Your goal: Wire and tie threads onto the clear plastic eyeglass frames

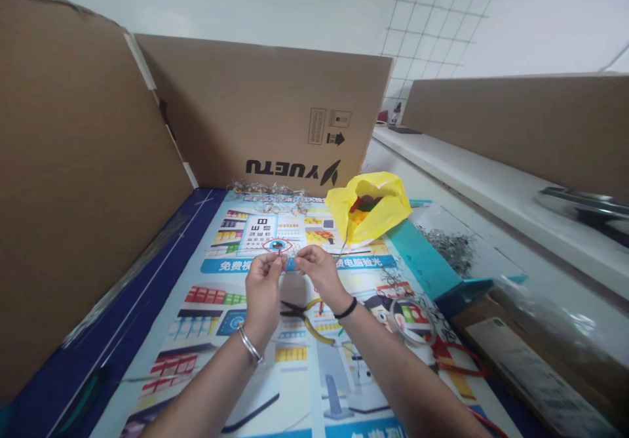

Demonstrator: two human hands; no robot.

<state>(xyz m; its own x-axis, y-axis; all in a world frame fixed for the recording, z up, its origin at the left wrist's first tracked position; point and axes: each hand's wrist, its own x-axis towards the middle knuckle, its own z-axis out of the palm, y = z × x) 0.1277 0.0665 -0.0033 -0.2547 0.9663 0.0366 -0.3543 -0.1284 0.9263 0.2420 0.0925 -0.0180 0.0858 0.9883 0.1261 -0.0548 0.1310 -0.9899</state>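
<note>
My left hand (pixel 264 288) and my right hand (pixel 320 275) meet above the middle of the printed poster sheet, both closed in a pinch. A thin red piece (pixel 280 252) sticks up from the fingertips of my left hand; its kind is too small to tell. Whatever lies between my right fingertips is hidden. Just below the hands lies a pair of pliers (pixel 314 334) with yellow handles and dark jaws. Beyond my right hand stands a yellow plastic bag (pixel 384 220), its mouth spread, with red, dark and orange things inside.
Cardboard panels (pixel 221 110) wall off the left and back. Silvery wire bits (pixel 275 195) lie along the back edge. At right are a teal box flap (pixel 425 267), a silvery wire tangle (pixel 449 252), a tape roll (pixel 431 330), red-handled scissors (pixel 462 367) and a wrapped brown package (pixel 531 366).
</note>
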